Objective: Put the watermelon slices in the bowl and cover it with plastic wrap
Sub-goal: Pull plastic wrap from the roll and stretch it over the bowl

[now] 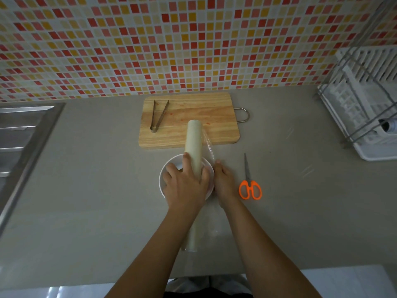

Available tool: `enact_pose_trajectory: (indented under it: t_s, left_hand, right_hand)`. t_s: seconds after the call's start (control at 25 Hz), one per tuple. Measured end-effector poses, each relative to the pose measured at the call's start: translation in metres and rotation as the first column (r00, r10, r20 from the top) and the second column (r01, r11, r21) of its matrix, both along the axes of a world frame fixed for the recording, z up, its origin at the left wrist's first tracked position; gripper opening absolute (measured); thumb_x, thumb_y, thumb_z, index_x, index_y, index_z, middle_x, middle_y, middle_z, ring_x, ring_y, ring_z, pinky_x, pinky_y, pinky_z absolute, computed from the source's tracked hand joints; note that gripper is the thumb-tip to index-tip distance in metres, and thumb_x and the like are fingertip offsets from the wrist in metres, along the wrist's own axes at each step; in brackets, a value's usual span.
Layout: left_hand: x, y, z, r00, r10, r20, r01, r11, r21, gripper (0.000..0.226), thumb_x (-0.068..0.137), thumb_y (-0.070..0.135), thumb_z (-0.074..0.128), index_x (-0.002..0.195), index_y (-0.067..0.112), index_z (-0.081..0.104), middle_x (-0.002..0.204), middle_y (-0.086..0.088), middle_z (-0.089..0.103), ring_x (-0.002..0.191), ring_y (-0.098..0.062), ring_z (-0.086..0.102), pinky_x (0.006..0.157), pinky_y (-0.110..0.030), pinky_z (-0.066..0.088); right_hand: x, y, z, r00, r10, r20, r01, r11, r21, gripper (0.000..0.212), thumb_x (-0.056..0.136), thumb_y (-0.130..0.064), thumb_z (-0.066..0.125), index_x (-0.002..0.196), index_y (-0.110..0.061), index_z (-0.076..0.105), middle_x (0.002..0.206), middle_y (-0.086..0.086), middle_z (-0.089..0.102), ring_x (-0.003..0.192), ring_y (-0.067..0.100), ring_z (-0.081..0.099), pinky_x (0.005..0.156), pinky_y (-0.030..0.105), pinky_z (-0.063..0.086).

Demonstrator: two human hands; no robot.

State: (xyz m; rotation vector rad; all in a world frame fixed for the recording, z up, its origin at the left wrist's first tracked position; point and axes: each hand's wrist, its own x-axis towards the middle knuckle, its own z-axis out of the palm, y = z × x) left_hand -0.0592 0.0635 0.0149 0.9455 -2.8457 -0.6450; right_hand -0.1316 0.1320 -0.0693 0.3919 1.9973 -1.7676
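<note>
A white bowl [166, 168] stands on the grey counter, mostly hidden under my hands; its contents do not show. A long pale roll of plastic wrap [194, 143] lies across the bowl, pointing away from me. My left hand [184, 183] grips the roll over the bowl. My right hand [224, 181] sits at the bowl's right rim, pinching the clear film [208, 147] that comes off the roll's right side. No watermelon slices are visible.
A wooden cutting board [193, 117] with red juice stains lies behind the bowl, metal tongs [158, 116] on its left part. Orange-handled scissors [249, 181] lie right of my right hand. A sink [19, 134] is at the left, a dish rack [365, 104] at the right.
</note>
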Motion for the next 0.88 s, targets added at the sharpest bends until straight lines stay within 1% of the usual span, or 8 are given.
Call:
enact_pose_trajectory:
  t_s: [0.08,0.2,0.28,0.48,0.6,0.64,0.72,0.88]
  left_hand:
    - [0.001,-0.004,-0.002,0.999,-0.053,0.006,0.054,0.997,-0.048,0.062,0.087,0.052,0.048,0.134,0.012,0.037,0.108,-0.02,0.047,0.095,-0.034,0.052,0.083,-0.037,0.044]
    - [0.0,-0.012,-0.001,0.999,-0.03,-0.039,0.032,0.999,0.032,0.054,0.087,0.047,0.052,0.124,0.01,0.04,0.107,-0.018,0.05,0.093,-0.033,0.055,0.068,-0.033,0.04]
    - [0.002,-0.015,0.001,0.998,-0.006,-0.063,0.009,0.998,0.055,0.053,0.088,0.043,0.052,0.125,0.008,0.038,0.106,-0.017,0.055,0.092,-0.033,0.058,0.065,-0.032,0.037]
    - [0.005,-0.014,0.002,0.997,0.055,-0.059,-0.051,0.997,0.059,0.036,0.093,0.033,0.033,0.121,0.01,0.036,0.101,-0.018,0.059,0.088,-0.035,0.06,0.064,-0.035,0.041]
    - [0.007,-0.006,0.001,1.0,-0.002,0.005,0.002,0.999,-0.054,0.046,0.093,0.034,0.014,0.124,0.009,0.035,0.116,-0.018,0.05,0.092,-0.032,0.052,0.066,-0.035,0.038]
    - [0.008,-0.006,0.0,0.999,-0.015,0.037,0.018,0.996,-0.092,0.048,0.093,0.042,0.017,0.126,0.011,0.034,0.118,-0.017,0.045,0.093,-0.033,0.051,0.067,-0.037,0.04]
    - [0.006,-0.013,0.003,0.998,0.032,0.063,-0.03,0.999,-0.031,0.058,0.087,0.058,0.04,0.124,0.013,0.035,0.108,-0.014,0.042,0.094,-0.034,0.055,0.067,-0.039,0.044]
    - [0.007,-0.022,0.001,0.997,0.077,0.011,-0.077,0.987,0.139,0.058,0.081,0.054,0.057,0.118,0.013,0.038,0.098,-0.009,0.043,0.09,-0.038,0.059,0.065,-0.035,0.038]
  right_hand:
    - [-0.001,0.0,0.002,1.0,-0.005,-0.013,0.005,1.0,0.004,0.044,0.096,-0.041,0.035,0.088,-0.011,0.067,0.088,0.01,0.07,0.084,0.021,0.064,0.08,0.035,0.049]
    - [0.0,-0.001,0.003,0.997,-0.033,-0.069,0.035,0.999,0.026,0.04,0.095,-0.038,0.038,0.067,-0.016,0.057,0.072,0.005,0.061,0.073,0.018,0.055,0.072,0.033,0.044]
    - [-0.001,-0.002,0.002,0.994,-0.057,-0.091,0.061,0.997,0.046,0.042,0.095,-0.037,0.039,0.06,-0.018,0.051,0.063,-0.001,0.054,0.068,0.016,0.05,0.067,0.031,0.04]
    - [-0.001,-0.002,-0.001,0.994,-0.06,-0.091,0.063,0.997,0.033,0.041,0.095,-0.036,0.038,0.063,-0.017,0.054,0.066,0.001,0.057,0.069,0.016,0.051,0.069,0.032,0.041]
    - [-0.001,-0.002,-0.001,0.995,-0.058,-0.084,0.062,0.997,0.04,0.04,0.096,-0.036,0.037,0.069,-0.013,0.057,0.072,0.005,0.061,0.074,0.018,0.054,0.073,0.034,0.043]
    - [-0.001,-0.001,-0.001,0.995,-0.052,-0.08,0.055,0.998,0.042,0.04,0.096,-0.036,0.037,0.069,-0.014,0.057,0.073,0.004,0.061,0.075,0.018,0.055,0.074,0.034,0.043]
    - [-0.002,0.0,-0.001,0.996,-0.027,-0.085,0.031,0.998,0.051,0.041,0.097,-0.036,0.036,0.074,-0.012,0.061,0.077,0.006,0.064,0.079,0.02,0.058,0.077,0.035,0.045]
    - [-0.002,0.001,0.0,0.994,-0.008,-0.11,0.017,0.996,0.084,0.044,0.097,-0.037,0.035,0.079,-0.007,0.062,0.082,0.009,0.065,0.082,0.023,0.059,0.077,0.035,0.045]
